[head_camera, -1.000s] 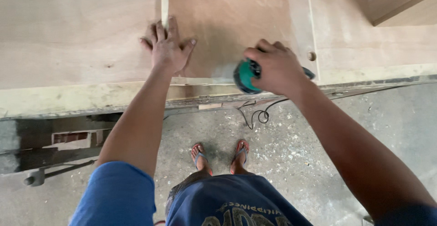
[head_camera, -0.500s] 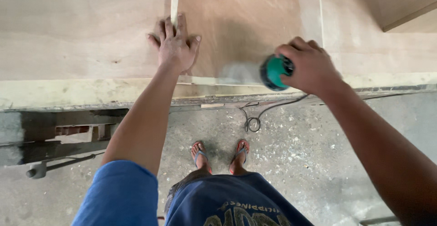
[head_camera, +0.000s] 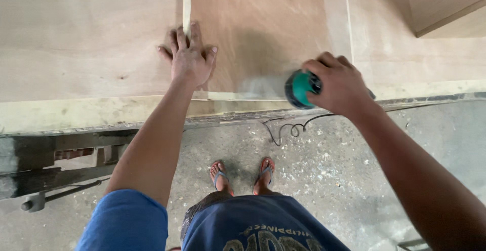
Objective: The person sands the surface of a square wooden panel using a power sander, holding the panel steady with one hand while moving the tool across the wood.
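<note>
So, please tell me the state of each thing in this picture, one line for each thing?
left hand: open, pressed flat on the plywood panel
right hand: closed around the green sander
green sander: held at the panel's near edge, pale dust beside it
plywood panel: lying flat on the bench
black cord: hanging loose below the bench edge, looped

Dusty grey concrete floor [head_camera: 329, 180] beneath a long workbench [head_camera: 76, 114].
</note>
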